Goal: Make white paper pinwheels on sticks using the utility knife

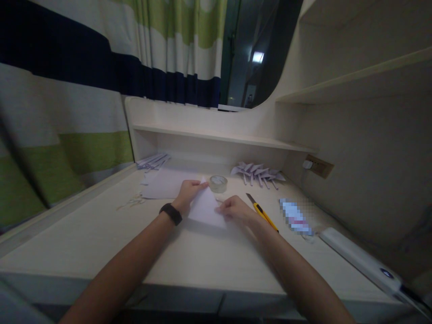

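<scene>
A white sheet of paper (205, 208), folded to a point at the top, lies on the pale desk (101, 234). My left hand (189, 191) pinches the paper's upper left edge near the point. A black band sits on that wrist. My right hand (236, 210) presses on the paper's right edge with fingers curled.
A roll of clear tape (218, 183) stands just behind the paper. A yellow utility knife (262, 212) lies to the right of my right hand. Folded paper shapes (258, 172) are piled at the back right, more paper (153, 162) at the back left. A white bar-shaped device (361, 260) lies far right.
</scene>
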Available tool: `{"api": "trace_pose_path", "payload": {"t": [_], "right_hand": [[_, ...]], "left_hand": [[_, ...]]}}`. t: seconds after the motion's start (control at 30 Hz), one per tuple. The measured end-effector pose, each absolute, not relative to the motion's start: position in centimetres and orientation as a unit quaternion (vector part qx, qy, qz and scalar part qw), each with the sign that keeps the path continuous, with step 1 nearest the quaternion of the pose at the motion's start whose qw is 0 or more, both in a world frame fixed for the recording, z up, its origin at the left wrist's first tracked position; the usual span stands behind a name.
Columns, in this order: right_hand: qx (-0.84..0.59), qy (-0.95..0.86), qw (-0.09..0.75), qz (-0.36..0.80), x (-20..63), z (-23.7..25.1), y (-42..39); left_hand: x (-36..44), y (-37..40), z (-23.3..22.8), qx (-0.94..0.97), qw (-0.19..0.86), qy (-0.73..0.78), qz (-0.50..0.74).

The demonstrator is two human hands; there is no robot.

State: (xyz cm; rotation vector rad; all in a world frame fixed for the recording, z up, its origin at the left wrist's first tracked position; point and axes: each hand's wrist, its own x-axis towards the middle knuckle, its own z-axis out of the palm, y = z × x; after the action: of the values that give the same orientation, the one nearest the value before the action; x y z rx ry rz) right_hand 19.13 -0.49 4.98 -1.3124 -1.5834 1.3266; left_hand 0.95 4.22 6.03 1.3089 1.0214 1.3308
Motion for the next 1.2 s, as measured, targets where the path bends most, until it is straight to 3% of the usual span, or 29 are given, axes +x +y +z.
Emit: {"api": "trace_pose_path", "payload": {"t": [0.7, 1.2], "right_hand": [[-0.463, -0.674, 0.241, 0.523, 19.8, 4.7, -0.5], [-0.463, -0.673, 0.230, 0.529, 19.5, 4.9, -0.9]], "left_hand": [[-0.6, 5.7, 5.6, 0.557, 0.497, 0.407, 0.526], [-1.3, 6.4, 6.0, 0.546, 0.501, 0.407, 0.534]]}}
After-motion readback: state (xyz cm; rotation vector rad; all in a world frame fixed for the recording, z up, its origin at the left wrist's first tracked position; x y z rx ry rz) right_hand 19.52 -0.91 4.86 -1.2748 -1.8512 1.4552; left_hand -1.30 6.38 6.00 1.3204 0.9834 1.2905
